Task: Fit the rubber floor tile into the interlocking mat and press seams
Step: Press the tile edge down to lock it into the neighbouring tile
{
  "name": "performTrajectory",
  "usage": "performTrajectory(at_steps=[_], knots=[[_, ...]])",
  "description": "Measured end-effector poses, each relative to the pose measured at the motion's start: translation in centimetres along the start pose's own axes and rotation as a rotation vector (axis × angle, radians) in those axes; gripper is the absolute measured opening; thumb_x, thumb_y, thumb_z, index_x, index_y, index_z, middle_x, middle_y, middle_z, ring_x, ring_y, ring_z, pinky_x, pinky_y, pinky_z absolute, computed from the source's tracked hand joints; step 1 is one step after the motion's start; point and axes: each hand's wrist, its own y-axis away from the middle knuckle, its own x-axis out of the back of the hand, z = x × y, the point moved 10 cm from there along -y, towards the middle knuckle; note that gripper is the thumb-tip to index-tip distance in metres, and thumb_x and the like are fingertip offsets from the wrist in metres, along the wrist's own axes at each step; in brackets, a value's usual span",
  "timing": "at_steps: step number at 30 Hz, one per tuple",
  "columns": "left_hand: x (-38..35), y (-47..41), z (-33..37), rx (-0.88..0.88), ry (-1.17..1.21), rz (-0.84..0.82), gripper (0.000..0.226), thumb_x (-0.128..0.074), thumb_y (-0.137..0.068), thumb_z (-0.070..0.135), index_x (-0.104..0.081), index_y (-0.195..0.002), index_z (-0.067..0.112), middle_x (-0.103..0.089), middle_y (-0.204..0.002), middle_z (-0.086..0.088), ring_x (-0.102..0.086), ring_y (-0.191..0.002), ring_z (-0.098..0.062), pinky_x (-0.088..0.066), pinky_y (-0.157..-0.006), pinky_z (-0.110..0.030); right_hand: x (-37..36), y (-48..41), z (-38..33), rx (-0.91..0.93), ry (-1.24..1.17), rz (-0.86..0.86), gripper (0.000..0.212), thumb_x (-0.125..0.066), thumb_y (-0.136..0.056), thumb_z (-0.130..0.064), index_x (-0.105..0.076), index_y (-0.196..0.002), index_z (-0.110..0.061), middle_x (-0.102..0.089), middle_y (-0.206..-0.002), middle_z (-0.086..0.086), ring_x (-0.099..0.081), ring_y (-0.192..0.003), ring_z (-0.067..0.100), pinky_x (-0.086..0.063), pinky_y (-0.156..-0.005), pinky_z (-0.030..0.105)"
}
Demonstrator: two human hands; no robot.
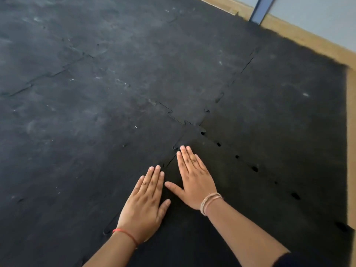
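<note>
Two hands flat on black rubber, palms down, fingers straight and together, grasping nothing. The left hand [143, 205] lies on the mat [77, 112] side of a seam [169, 160]; the right hand [194, 180] lies on the rubber floor tile [240, 199], which fills the near right part of the floor, already dropped into its slot. That seam runs from near left to far right, passing between the two hands, and its visible stretch starts just beyond the right thumb. Right fingertips [183, 150] sit just beside a small open tab notch [175, 148] on it, so the right hand is the nearer one for pressing that spot; the left fingertips stop short of it.

The tile's other seam runs along its right edge from the far corner junction [202, 130] toward near right, well apart from both hands. A row of dark gaps [255, 168] shows along it, so those tabs look not fully seated. My read: the left seam is close to done, the right seam is left to press, and the right hand would have to travel right to reach it.

No containers in view. Far right: bare wooden floor [308, 39], a wall base, a metal post [260, 10].
</note>
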Motion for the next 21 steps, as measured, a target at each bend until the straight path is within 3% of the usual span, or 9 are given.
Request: performTrajectory(at_steps=[6, 9, 12, 16, 18, 20, 21], knots=[[0.1, -0.2, 0.1, 0.012, -0.006, -0.063, 0.067, -0.004, -0.094, 0.045, -0.033, -0.135, 0.001, -0.029, -0.145, -0.016, -0.001, -0.138, -0.021, -0.005, -0.109, -0.034, -0.3, -0.5, 0.1, 0.026, -0.059, -0.071, 0.09, -0.004, -0.079, -0.073, 0.017, -0.142, -0.012, 0.019, -0.154, 0.005, 0.024, -0.139, 0.018, 0.014, -0.113, 0.033], [0.4, -0.3, 0.0, 0.031, 0.006, -0.078, 0.067, -0.005, -0.094, 0.045, -0.034, -0.135, 0.001, -0.029, -0.144, -0.016, 0.005, -0.138, -0.018, -0.005, -0.108, -0.033, -0.3, -0.8, 0.3, 0.056, -0.075, -0.103, 0.093, -0.011, -0.08, -0.074, 0.014, -0.144, -0.012, 0.018, -0.155, 0.005, 0.025, -0.138, 0.016, 0.011, -0.113, 0.032], [0.2, -0.1, -0.1, 0.034, 0.056, -0.092, 0.068, -0.006, -0.094, 0.046, -0.037, -0.133, 0.0, -0.033, -0.142, -0.017, 0.0, -0.137, -0.019, -0.005, -0.108, -0.033, -0.6, -1.2, 0.6, 0.079, -0.066, -0.132, 0.095, -0.02, -0.081, -0.073, 0.013, -0.145, -0.012, 0.018, -0.156, 0.005, 0.027, -0.134, 0.013, 0.011, -0.111, 0.031], [-0.1, -1.2, 0.7, 0.02, 0.057, -0.072, 0.065, -0.013, -0.093, 0.043, -0.038, -0.131, -0.003, -0.033, -0.14, -0.02, -0.018, -0.137, -0.03, -0.004, -0.108, -0.032, -0.4, -0.9, 1.3, -0.005, -0.095, 0.005, 0.096, -0.009, -0.075, -0.079, 0.014, -0.143, -0.015, 0.023, -0.15, -0.001, 0.024, -0.138, 0.015, 0.006, -0.116, 0.035], [0.3, -2.7, 1.5, 0.034, 0.033, -0.021, 0.071, -0.009, -0.087, 0.046, -0.02, -0.138, -0.002, -0.013, -0.148, -0.02, -0.009, -0.138, -0.035, 0.005, -0.111, -0.033, 0.7, -0.3, 4.5, -0.262, -0.142, 0.15, 0.098, -0.008, -0.074, -0.08, 0.014, -0.143, -0.013, 0.019, -0.153, 0.004, 0.019, -0.141, 0.02, 0.008, -0.114, 0.035], [0.0, -4.0, 2.7, -0.037, 0.004, 0.009, 0.075, 0.011, -0.079, 0.05, 0.014, -0.139, 0.005, 0.022, -0.147, -0.011, 0.022, -0.135, -0.028, 0.022, -0.11, -0.035, 1.3, 0.2, 8.3, -0.501, -0.18, 0.163, 0.108, -0.019, -0.071, -0.082, 0.008, -0.145, -0.008, 0.01, -0.157, 0.011, 0.013, -0.143, 0.023, 0.006, -0.114, 0.036], [-0.5, -4.6, 2.8, -0.053, 0.008, -0.01, 0.075, 0.015, -0.077, 0.052, 0.021, -0.138, 0.008, 0.029, -0.145, -0.008, 0.029, -0.133, -0.025, 0.024, -0.109, -0.034, 1.4, 0.0, 9.5, -0.539, -0.19, 0.143, 0.114, -0.024, -0.068, -0.085, 0.005, -0.145, -0.007, 0.006, -0.157, 0.012, 0.01, -0.144, 0.024, 0.005, -0.114, 0.036]])
